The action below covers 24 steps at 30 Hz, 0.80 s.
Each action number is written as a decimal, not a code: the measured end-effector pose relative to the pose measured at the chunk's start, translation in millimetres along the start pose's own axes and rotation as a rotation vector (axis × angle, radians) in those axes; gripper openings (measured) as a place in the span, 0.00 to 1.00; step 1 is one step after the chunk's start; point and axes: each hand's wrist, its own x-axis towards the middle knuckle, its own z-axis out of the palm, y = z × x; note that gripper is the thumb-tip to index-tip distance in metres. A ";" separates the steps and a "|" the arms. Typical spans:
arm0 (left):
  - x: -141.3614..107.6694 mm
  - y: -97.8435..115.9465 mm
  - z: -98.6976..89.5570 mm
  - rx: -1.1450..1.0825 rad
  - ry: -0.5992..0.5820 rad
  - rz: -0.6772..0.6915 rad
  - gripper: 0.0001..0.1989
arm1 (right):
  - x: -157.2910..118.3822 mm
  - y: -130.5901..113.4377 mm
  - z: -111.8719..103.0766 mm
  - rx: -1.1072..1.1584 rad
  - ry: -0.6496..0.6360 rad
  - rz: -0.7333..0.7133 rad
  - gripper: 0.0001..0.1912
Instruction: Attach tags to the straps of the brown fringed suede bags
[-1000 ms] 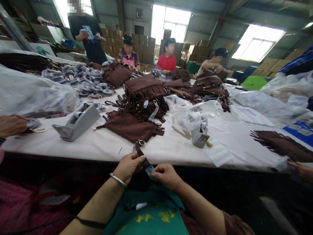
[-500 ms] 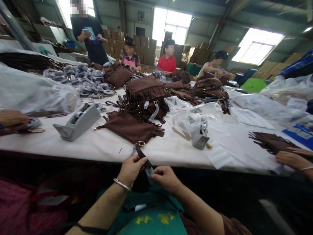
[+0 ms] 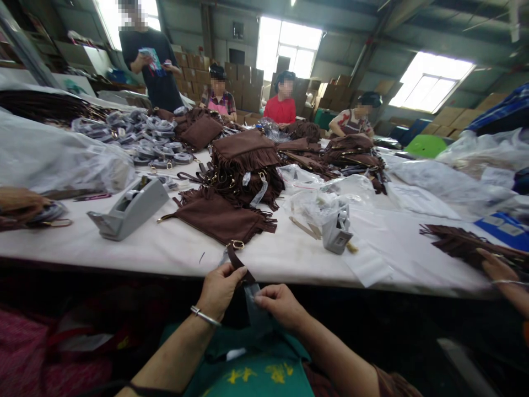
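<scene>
Below the strap [image 3: 236,259], yellow characters [image 3: 242,376] on apron [image 3: 264,350].

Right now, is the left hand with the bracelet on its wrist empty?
No, the left hand pinches a brown strap.

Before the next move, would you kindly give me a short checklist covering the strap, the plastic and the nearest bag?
1. Left hand grips strap: ok, pinched between thumb and fingers.
2. Right hand grips plastic: ok, pinched near the strap's lower end.
3. Plastic detached from strap: cannot tell, the left hand's fingers partly hide where they meet.
4. Nearest bag supported: ok, lying on the table.
5. Strap fastened to clasp: cannot tell, the join is too small.
6. Larger dispenser clear of both hands: ok, standing apart.
</scene>
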 end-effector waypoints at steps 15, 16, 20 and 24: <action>-2.9 0.5 -4.3 0.161 0.016 0.093 0.16 | 5.1 5.4 3.4 -0.005 0.082 0.032 0.13; -3.0 1.0 -4.6 0.178 0.018 0.105 0.16 | 4.9 5.7 3.4 -0.001 0.086 0.034 0.13; -2.3 4.1 -5.6 0.192 0.035 0.132 0.15 | 3.0 4.7 3.6 -0.006 0.075 0.014 0.13; -2.1 4.7 -5.7 0.187 0.033 0.143 0.15 | 2.3 4.6 4.1 0.001 0.087 0.017 0.13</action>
